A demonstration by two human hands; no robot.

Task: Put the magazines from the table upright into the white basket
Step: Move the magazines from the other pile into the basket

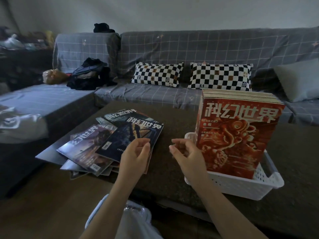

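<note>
A loose pile of magazines (110, 142) lies fanned out flat on the left part of the dark surface (174, 121), some of them sticking out over its near left edge. The top one, a dark blue issue (133, 135), lies face up with its title pointing away. The left hand (136, 154) rests over the near right corner of that pile, fingers half curled and thumb apart from them; it touches or nearly touches the top cover, but whether it has hold of it cannot be told. To the right stands the white basket (241, 185), a perforated plastic one, already carrying a thick row of magazines standing upright, with a red cover (236, 135) at the front facing the camera. The right hand (186, 152) hovers between pile and basket, just beside the red cover's left edge, loosely open and empty. Beyond the surface runs a grey checked sofa (172, 49) with two black-and-white chequered cushions (157, 75) and a heap of dark clothes (89, 75).
</note>
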